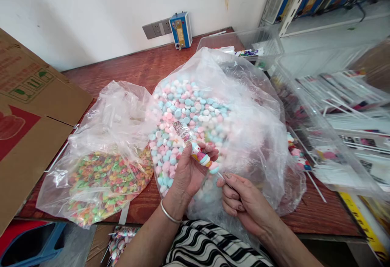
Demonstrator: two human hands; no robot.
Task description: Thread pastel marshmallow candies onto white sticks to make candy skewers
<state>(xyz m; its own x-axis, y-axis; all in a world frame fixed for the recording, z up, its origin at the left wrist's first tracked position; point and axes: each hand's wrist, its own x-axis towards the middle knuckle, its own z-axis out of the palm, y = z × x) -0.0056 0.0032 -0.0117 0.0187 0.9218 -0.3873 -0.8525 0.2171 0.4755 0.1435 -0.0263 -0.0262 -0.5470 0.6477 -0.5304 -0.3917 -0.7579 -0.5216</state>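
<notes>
A wrapped candy skewer (202, 158), with pastel pieces on a white stick and a printed clear wrapper, lies across my left hand (191, 169). The fingers and thumb of that hand are closed round its wrapped part. My right hand (239, 196) pinches the lower end of the stick between thumb and forefinger, its other fingers curled in. Behind both hands sits a big clear bag of pink, blue and white candies (185, 108). To the left lies a smaller clear bag of coloured rings (106, 181).
A cardboard box (39, 92) stands at the left on the brown table (122, 68). Clear plastic bins (344, 165) with wrapped sticks are at the right. A blue device (180, 30) stands by the wall sockets. More skewers (120, 240) lie below the table edge.
</notes>
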